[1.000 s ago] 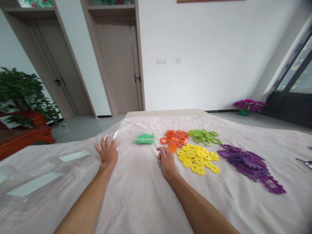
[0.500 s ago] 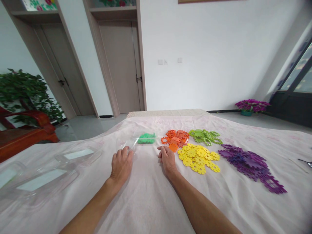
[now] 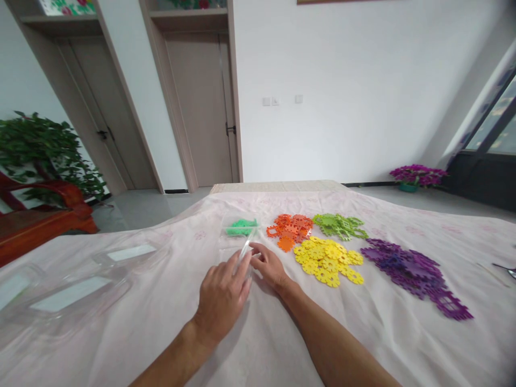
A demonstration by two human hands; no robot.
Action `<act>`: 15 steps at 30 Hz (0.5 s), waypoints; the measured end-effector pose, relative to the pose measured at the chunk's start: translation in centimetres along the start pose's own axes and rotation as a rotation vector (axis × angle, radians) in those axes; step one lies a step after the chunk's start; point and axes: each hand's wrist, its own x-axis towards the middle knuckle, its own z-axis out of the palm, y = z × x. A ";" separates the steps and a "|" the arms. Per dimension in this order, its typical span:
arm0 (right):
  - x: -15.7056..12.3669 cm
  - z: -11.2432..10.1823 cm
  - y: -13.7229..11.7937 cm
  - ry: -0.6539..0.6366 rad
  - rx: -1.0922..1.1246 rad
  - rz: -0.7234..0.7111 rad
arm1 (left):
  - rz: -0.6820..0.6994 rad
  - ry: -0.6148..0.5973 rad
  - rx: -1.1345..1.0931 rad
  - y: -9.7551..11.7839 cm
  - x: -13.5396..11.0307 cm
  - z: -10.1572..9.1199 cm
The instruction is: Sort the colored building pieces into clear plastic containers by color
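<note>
A clear plastic bag (image 3: 224, 245) lies on the cloth-covered table, with small green pieces (image 3: 242, 227) in its far part. My left hand (image 3: 223, 293) grips the near part of the bag, where a clear folded strip rises between its fingers. Close against it, my right hand (image 3: 269, 267) has its thumb and fingers pinched at the bag's near right edge. The exact contact of the right fingertips is partly hidden. Orange pieces (image 3: 290, 228) and yellow flower-shaped discs (image 3: 328, 258) lie in piles to the right of my right hand.
Lime-green pieces (image 3: 341, 224) and purple pieces (image 3: 407, 269) form piles farther right. Several clear plastic containers (image 3: 116, 287) with white labels lie at the left. A dark metal utensil (image 3: 510, 271) is at the right edge. A red wooden chair (image 3: 68, 201) stands beside the table.
My left hand has moved right, bringing the bag's loose near part across to my right hand. My right hand has shifted slightly left, and the two hands are now together.
</note>
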 end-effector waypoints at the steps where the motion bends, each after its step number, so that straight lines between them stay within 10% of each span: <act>1: 0.0 0.0 0.0 -0.028 -0.021 -0.017 | -0.032 0.054 -0.054 -0.7 0.5 -0.4; 10: -0.1 0.4 0.2 0.041 -0.177 -0.055 | -0.652 0.657 -0.748 -9.3 2.5 -0.3; 15: -0.1 -0.2 -0.1 0.005 -0.132 -0.042 | -0.837 0.697 -0.979 -12.0 1.3 3.2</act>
